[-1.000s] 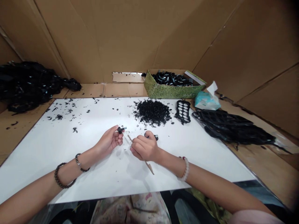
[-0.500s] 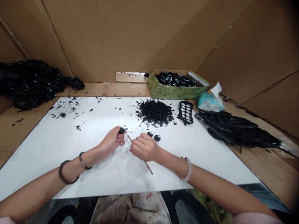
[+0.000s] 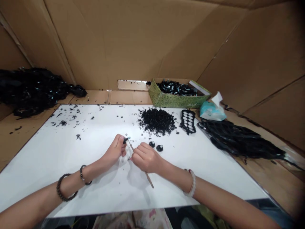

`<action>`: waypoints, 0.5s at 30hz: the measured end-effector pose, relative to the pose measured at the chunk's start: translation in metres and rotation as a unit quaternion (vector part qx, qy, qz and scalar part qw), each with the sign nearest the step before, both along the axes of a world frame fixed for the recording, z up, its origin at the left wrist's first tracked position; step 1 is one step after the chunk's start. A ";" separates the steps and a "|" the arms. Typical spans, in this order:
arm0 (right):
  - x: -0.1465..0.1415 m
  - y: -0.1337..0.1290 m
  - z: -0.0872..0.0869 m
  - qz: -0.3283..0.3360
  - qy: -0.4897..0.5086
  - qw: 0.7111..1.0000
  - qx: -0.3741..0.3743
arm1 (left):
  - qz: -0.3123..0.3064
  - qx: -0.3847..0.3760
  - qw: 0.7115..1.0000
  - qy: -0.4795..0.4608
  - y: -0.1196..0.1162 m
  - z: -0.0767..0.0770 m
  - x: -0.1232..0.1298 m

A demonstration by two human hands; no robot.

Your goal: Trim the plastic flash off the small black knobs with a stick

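Small black plastic part [image 3: 125,139] being pinched between thumb and fingertips of left hand [image 3: 114,150], near centre of white sheet [image 3: 71,165]; fingers of right hand [image 3: 146,160] closing around slim wooden stick [image 3: 149,180], its tip reaching toward the part, both hands working close together, a sound way of keeping the tip steady. Two round black pieces [image 3: 159,148] lying just beside right hand; heap of black rings [image 3: 156,121] sitting toward far edge of sheet.
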State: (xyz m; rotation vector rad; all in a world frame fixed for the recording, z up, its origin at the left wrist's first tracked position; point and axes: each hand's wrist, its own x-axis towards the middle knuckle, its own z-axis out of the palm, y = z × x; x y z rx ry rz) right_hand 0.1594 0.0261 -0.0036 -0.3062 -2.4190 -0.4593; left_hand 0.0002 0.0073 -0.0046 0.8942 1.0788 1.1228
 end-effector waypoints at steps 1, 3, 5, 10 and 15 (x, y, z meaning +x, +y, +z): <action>0.000 0.001 -0.001 0.001 0.001 1.000 0.001 | -0.002 0.004 1.000 0.008 0.000 -0.002 0.000; 0.000 0.001 -0.003 -0.004 0.003 1.000 0.004 | -0.006 0.021 0.999 0.028 0.001 -0.005 -0.001; 0.000 0.002 -0.004 -0.012 0.003 1.000 0.005 | -0.014 0.034 0.999 0.040 0.001 -0.007 -0.001; 0.000 0.001 -0.002 -0.018 0.011 1.000 0.001 | -0.020 0.054 0.997 0.048 0.001 -0.012 -0.003; -0.002 0.000 -0.002 -0.006 0.032 0.999 0.001 | -0.015 0.080 0.993 0.080 -0.001 -0.012 -0.003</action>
